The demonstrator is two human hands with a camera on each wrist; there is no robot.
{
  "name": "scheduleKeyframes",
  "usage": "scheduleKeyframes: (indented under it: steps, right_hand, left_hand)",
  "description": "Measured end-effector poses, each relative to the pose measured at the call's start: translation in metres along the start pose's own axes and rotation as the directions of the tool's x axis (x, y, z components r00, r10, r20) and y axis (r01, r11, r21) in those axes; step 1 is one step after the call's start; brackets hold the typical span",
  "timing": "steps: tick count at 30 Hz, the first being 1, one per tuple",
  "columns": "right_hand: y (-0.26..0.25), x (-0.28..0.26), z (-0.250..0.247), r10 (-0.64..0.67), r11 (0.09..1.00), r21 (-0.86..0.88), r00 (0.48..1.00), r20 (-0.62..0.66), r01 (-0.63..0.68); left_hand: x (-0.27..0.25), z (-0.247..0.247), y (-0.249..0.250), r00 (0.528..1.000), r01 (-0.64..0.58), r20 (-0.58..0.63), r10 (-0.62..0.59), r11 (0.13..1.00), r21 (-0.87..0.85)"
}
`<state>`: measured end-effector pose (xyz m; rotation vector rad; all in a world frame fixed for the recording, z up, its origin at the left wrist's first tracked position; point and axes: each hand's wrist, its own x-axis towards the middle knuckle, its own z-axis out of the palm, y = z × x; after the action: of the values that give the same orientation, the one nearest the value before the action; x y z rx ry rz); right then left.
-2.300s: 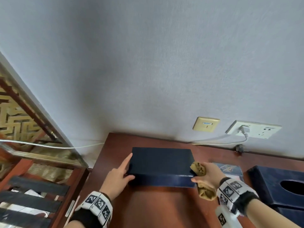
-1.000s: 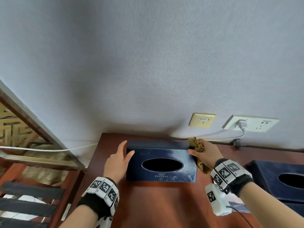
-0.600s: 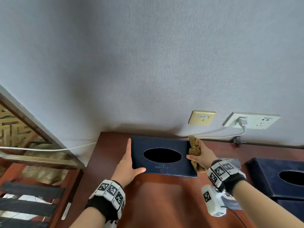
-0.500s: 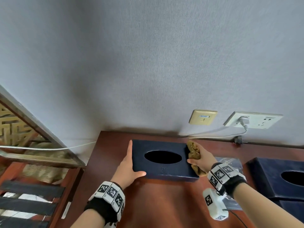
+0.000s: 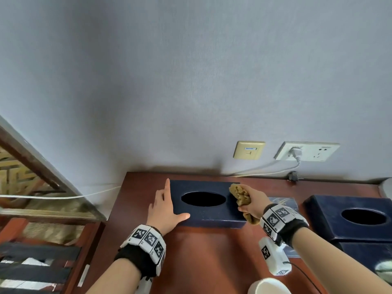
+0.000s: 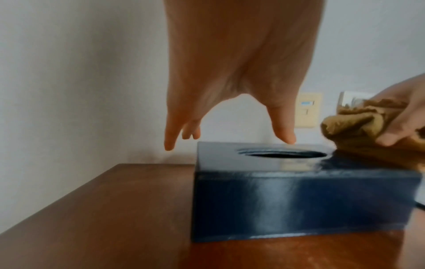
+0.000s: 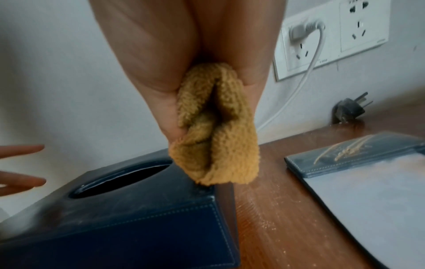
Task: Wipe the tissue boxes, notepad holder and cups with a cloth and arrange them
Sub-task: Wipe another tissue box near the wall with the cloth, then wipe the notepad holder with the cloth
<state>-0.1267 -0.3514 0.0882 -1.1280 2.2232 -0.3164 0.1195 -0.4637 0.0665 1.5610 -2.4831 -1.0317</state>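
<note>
A dark blue tissue box (image 5: 209, 212) (image 6: 276, 196) (image 7: 128, 218) stands upright on the brown table (image 5: 201, 257), its oval opening on top. My left hand (image 5: 164, 209) (image 6: 230, 109) lies open against its left end, fingers straight along the side and thumb on the top's near edge. My right hand (image 5: 253, 203) (image 7: 195, 91) grips a bunched mustard cloth (image 5: 240, 195) (image 6: 358, 127) (image 7: 214, 136) and presses it on the box's top right end. A blue notepad holder (image 5: 282, 203) (image 7: 358, 163) lies flat to the right. A second blue tissue box (image 5: 352, 221) sits further right.
A white cup rim (image 5: 269, 286) shows at the near edge. A white cable (image 5: 265, 169) runs from the wall socket (image 5: 307, 151) along the table's back. A black plug (image 7: 349, 109) lies near the wall. Wooden furniture (image 5: 42, 219) stands left of the table.
The box was turned from lying with its base up to standing with the opening on top. My right hand moved the cloth from the box's right side onto the top's right end.
</note>
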Motion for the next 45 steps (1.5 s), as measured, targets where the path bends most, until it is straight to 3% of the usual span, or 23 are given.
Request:
scheduleKeyframes:
  steps: [6,12,18,24,33,36,40,45]
  right_hand:
    - [0.011,-0.046,-0.016,-0.049,0.996,-0.070,0.998,-0.042,0.046]
    - [0.057,-0.102,-0.031,0.091,0.993,-0.070,0.993,-0.072,-0.096]
    - [0.102,-0.140,-0.036,0.130,0.990,-0.046,0.987,-0.090,-0.135]
    - [0.129,-0.129,-0.054,0.108,0.994,-0.010,0.993,-0.051,-0.109]
    - [0.135,-0.082,-0.052,0.145,0.986,-0.105,0.980,0.135,-0.132]
    - [0.136,-0.068,-0.056,0.180,0.983,-0.068,0.975,0.130,-0.172]
    - [0.146,-0.054,-0.049,0.235,0.970,0.021,0.957,0.171,-0.242]
    - [0.146,-0.032,-0.046,0.296,0.948,0.043,0.922,0.251,-0.316]
  left_hand:
    - [-0.030,-0.003,0.034,0.994,-0.101,-0.034,0.102,0.994,0.035]
    - [-0.065,0.034,0.055,0.956,-0.290,-0.052,0.289,0.957,-0.029]
    - [-0.088,0.065,0.092,0.945,-0.328,0.015,0.327,0.945,0.023]
    - [-0.083,0.063,0.133,0.953,-0.297,-0.034,0.300,0.953,0.063]
    - [-0.057,0.072,0.153,0.928,-0.301,0.263,0.264,0.947,0.112]
    - [-0.027,0.078,0.180,0.891,-0.351,0.346,0.295,0.930,0.108]
    - [0.009,0.103,0.219,0.839,-0.337,0.488,0.239,0.934,0.121]
    - [0.027,0.137,0.218,0.770,-0.409,0.610,0.186,0.878,0.248]
